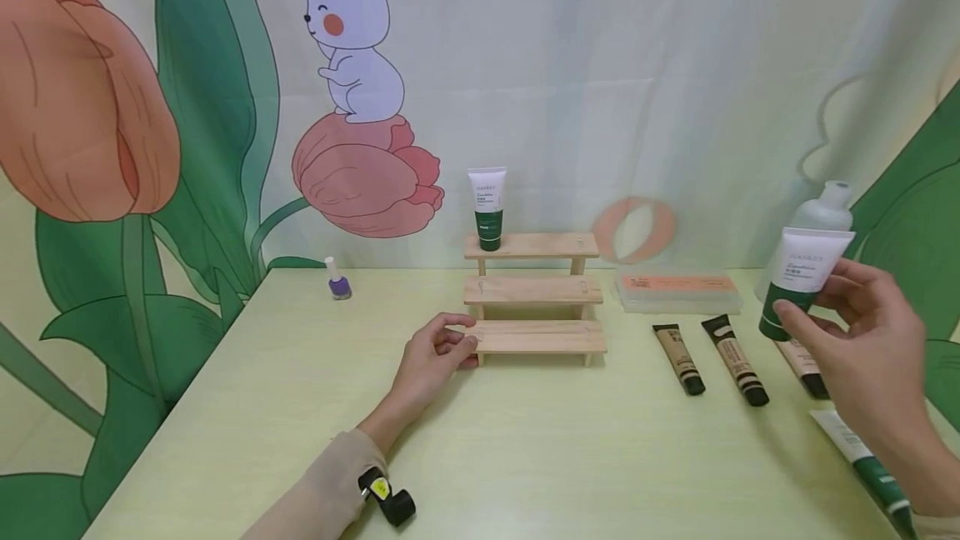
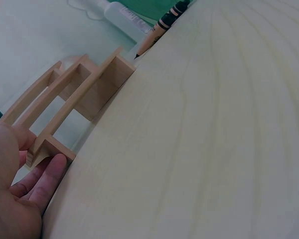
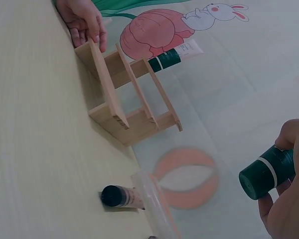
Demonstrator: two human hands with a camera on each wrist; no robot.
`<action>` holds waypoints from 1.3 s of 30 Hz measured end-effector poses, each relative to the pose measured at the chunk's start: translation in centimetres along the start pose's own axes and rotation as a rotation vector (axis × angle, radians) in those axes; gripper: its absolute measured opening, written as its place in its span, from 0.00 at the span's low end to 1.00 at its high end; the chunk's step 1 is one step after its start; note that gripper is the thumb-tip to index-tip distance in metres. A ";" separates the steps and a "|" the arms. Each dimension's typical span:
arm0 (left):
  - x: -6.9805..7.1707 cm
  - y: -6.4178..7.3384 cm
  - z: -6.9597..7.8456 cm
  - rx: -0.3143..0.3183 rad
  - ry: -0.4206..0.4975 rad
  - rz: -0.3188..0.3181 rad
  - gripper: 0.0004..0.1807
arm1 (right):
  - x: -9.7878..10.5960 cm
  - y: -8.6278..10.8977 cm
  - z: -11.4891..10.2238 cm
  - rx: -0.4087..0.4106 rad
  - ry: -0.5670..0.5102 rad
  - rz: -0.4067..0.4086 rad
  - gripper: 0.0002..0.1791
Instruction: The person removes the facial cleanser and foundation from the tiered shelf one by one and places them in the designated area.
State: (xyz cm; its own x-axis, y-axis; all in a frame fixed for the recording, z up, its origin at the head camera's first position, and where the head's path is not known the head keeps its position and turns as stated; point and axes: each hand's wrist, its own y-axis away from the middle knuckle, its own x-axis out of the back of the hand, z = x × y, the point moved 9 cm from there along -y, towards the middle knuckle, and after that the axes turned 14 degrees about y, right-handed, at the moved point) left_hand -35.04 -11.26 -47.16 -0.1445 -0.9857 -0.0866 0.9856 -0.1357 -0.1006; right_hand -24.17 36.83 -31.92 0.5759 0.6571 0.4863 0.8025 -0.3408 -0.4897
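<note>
Right hand (image 1: 862, 332) grips tube (image 1: 802, 277) (bottle (image 1: 825, 211) half-hidden).

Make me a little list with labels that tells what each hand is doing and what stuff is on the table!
left hand: rests at the left end of the wooden step shelf's lowest step
right hand: holds a white-and-green tube cap-down, in the air
top step: one matching tube standing on its cap
table: purple nail polish, beige tubes, clear box
</note>
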 end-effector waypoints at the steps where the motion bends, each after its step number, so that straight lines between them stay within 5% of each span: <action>1: 0.0 0.0 0.0 0.001 0.000 0.001 0.15 | 0.0 0.3 0.2 -0.002 -0.005 -0.003 0.37; 6: 0.1 0.0 -0.1 0.006 0.004 0.003 0.15 | -0.1 1.5 1.1 -0.031 -0.094 0.003 0.37; 17: -0.1 0.0 0.1 0.001 0.004 0.004 0.15 | 0.2 4.8 3.7 -0.094 -0.031 -0.033 0.37; 29: 0.0 0.0 0.1 0.011 0.002 0.015 0.15 | -0.3 8.5 7.3 -0.233 0.141 -0.141 0.32; 39: 0.0 0.1 0.2 0.015 0.001 0.023 0.15 | -1.0 9.9 9.4 -0.282 0.334 -0.244 0.38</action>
State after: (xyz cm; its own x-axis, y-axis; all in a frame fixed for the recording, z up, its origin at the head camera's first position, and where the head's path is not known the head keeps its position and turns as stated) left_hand -34.96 -11.27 -46.94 -0.1214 -0.9885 -0.0896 0.9900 -0.1140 -0.0835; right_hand -18.27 39.10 -44.10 0.3478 0.5045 0.7902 0.9043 -0.4030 -0.1407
